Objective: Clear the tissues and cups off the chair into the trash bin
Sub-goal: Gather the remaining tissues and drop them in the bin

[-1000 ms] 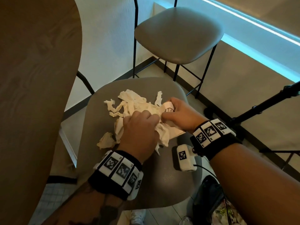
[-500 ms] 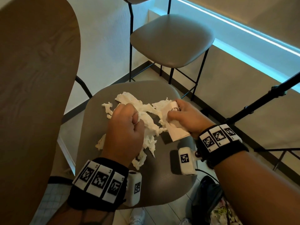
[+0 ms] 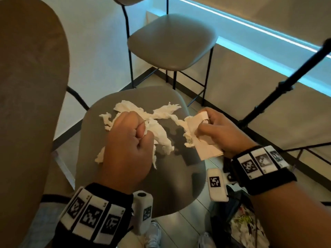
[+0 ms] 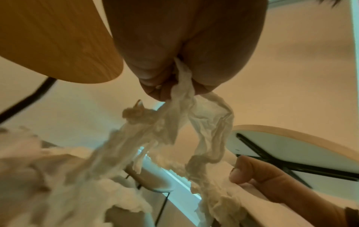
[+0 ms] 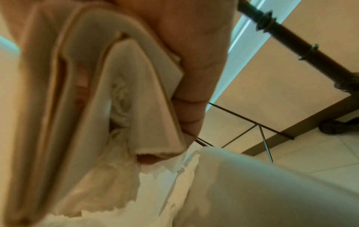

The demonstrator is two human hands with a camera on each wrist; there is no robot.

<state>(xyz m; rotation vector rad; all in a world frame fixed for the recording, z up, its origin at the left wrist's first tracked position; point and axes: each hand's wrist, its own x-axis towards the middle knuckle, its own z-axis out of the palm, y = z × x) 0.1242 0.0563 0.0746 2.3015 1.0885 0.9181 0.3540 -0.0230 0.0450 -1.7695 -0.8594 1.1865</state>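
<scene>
With your left hand [image 3: 125, 145] fisting tissues [image 3: 157, 129] and right hand [image 3: 218, 133] clutching the flattened cup [image 3: 204, 147], gather the strands trailing toward 12 o'clock on the chair [image 3: 179, 185].

A wooden table [image 3: 26, 104] crowds the chair [image 3: 172, 187] on the left; its right side lies open.

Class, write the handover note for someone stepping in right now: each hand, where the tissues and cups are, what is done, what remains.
Left hand: grips a bunch of torn tissues above the chair seat.
Right hand: holds flattened paper cups plus a tissue strand.
Done: most litter gathered in both hands.
Left: carry it all to the trash bin, which cannot be identified for certain in these views; check the seat for scraps.
</scene>
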